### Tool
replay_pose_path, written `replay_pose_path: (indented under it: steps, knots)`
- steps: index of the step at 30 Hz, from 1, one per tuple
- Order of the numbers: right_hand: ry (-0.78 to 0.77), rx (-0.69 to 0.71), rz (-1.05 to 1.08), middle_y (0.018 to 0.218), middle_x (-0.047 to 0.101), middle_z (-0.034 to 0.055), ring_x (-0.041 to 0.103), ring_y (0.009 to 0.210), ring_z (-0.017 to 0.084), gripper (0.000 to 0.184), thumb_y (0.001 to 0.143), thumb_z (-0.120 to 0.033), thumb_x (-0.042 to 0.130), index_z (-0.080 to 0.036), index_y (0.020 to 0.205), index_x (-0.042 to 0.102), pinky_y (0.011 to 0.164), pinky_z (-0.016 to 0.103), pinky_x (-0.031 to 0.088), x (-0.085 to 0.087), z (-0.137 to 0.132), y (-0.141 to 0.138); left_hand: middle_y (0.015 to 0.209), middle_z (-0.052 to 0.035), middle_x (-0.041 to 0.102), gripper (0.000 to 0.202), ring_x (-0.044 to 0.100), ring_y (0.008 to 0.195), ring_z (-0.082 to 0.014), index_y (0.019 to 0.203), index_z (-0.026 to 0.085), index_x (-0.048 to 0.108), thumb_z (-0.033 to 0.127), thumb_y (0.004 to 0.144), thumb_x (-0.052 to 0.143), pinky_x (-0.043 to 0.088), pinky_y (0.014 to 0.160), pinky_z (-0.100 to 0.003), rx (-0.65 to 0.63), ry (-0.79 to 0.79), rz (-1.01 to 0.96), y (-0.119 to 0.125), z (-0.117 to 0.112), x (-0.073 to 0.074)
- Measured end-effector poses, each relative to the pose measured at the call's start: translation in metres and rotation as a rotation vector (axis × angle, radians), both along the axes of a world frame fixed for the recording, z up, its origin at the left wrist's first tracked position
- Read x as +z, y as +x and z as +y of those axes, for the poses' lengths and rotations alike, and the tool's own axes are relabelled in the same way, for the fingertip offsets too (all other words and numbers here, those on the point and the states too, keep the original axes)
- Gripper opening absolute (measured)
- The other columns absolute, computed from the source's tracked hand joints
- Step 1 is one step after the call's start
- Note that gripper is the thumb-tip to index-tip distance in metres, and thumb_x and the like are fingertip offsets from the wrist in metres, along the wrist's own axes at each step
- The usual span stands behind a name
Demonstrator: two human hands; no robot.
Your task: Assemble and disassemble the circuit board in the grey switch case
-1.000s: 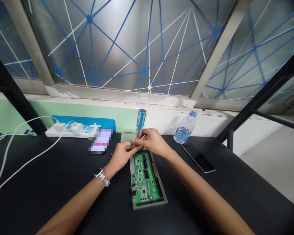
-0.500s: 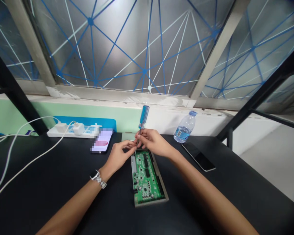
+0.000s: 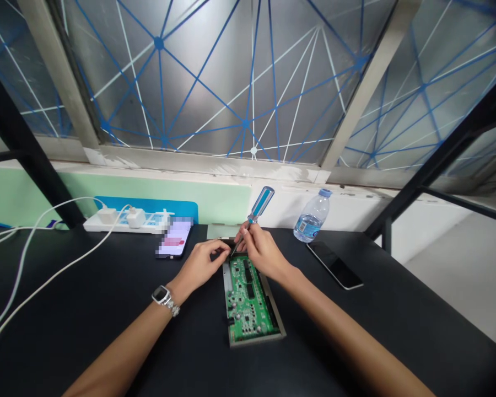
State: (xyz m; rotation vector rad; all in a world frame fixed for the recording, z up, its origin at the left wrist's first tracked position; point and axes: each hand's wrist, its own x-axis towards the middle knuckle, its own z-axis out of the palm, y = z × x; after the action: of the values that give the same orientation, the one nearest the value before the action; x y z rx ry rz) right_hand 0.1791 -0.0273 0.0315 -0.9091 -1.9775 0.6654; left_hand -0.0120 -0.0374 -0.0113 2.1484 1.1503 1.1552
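Indoors, black table (image 3: 86,309), taped window behind, right hand (image 3: 261,251) pinching screwdriver (image 3: 254,212), left hand (image 3: 200,266) pinched at circuit board (image 3: 250,300)

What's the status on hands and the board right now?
Right hand gripping blue-handled screwdriver, tilted. Left hand pinching at circuit board far end. Water bottle, phone off to the right.

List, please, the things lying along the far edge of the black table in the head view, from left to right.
White power strip → blurred phone → blue-handled screwdriver → clear plastic water bottle → black smartphone.
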Motion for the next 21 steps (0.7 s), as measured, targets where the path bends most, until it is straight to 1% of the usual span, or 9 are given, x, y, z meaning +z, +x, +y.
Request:
replay_pose_path:
  steps: [2,4,7,9,12,16,18,21]
  knots:
    - [0.003,0.001,0.0,0.081,0.067,0.0031,0.066,0.064,0.016,0.022,0.102,-0.036,0.037,-0.022,0.092,0.05,0.066,0.032,0.054,-0.001,0.0,-0.001,0.093,0.0,0.074,0.015,0.065,0.079,-0.0157,0.095,0.023,0.072,0.02,0.091,0.058,0.049,0.075,-0.028,0.005,0.006,0.018,-0.001,0.001,-0.001]
    - [-0.016,0.004,0.032,0.085,0.068,0.0039,0.067,0.064,0.016,0.022,0.102,-0.037,0.038,-0.022,0.092,0.051,0.066,0.032,0.054,0.0,0.0,0.0,0.093,-0.0002,0.074,0.015,0.065,0.08,-0.016,0.095,0.023,0.072,0.021,0.091,0.058,0.049,0.075,-0.028,0.014,0.009,0.032,-0.002,0.001,-0.001]
    - [-0.076,-0.023,0.139,0.091,0.069,0.0044,0.068,0.065,0.016,0.022,0.102,-0.04,0.039,-0.023,0.093,0.05,0.065,0.032,0.055,0.001,-0.004,0.006,0.093,-0.0012,0.073,0.014,0.065,0.081,-0.0169,0.095,0.023,0.071,0.022,0.091,0.057,0.05,0.076,-0.029,0.022,0.021,0.041,-0.003,0.001,0.0]
    - [-0.131,-0.047,0.249,0.09,0.068,0.0032,0.068,0.064,0.016,0.021,0.101,-0.042,0.041,-0.023,0.096,0.049,0.064,0.032,0.056,-0.001,-0.007,0.012,0.094,-0.0017,0.073,0.014,0.065,0.082,-0.0171,0.095,0.023,0.071,0.021,0.091,0.057,0.05,0.077,-0.03,0.014,0.027,0.044,-0.004,-0.001,0.0]
    - [-0.221,-0.057,0.452,0.086,0.068,0.0014,0.069,0.064,0.016,0.02,0.099,-0.043,0.046,-0.023,0.096,0.048,0.062,0.032,0.057,-0.01,-0.013,0.021,0.095,-0.0022,0.072,0.014,0.065,0.084,-0.017,0.097,0.023,0.07,0.02,0.09,0.058,0.051,0.078,-0.031,-0.014,0.027,0.056,-0.008,-0.006,-0.001]
    - [-0.376,-0.061,0.717,0.081,0.07,0.0013,0.069,0.061,0.018,0.022,0.094,-0.042,0.055,-0.022,0.09,0.047,0.06,0.032,0.057,-0.025,-0.018,0.033,0.102,-0.0037,0.07,0.018,0.064,0.091,-0.018,0.103,0.023,0.068,0.02,0.086,0.062,0.051,0.081,-0.032,-0.101,-0.008,0.086,-0.014,-0.015,-0.003]
    - [-0.45,-0.07,0.812,0.079,0.071,0.0022,0.07,0.061,0.018,0.024,0.09,-0.042,0.062,-0.022,0.089,0.048,0.061,0.033,0.057,-0.03,-0.021,0.036,0.104,-0.004,0.07,0.02,0.064,0.093,-0.0186,0.105,0.023,0.068,0.022,0.085,0.065,0.051,0.082,-0.032,-0.128,-0.031,0.097,-0.015,-0.017,-0.005]
    - [-0.529,-0.091,0.9,0.078,0.072,0.003,0.069,0.061,0.019,0.028,0.084,-0.04,0.069,-0.021,0.088,0.05,0.062,0.033,0.057,-0.035,-0.024,0.037,0.101,-0.0037,0.07,0.019,0.065,0.089,-0.0188,0.103,0.024,0.069,0.029,0.085,0.068,0.051,0.081,-0.032,-0.128,-0.054,0.115,-0.011,-0.018,-0.008]
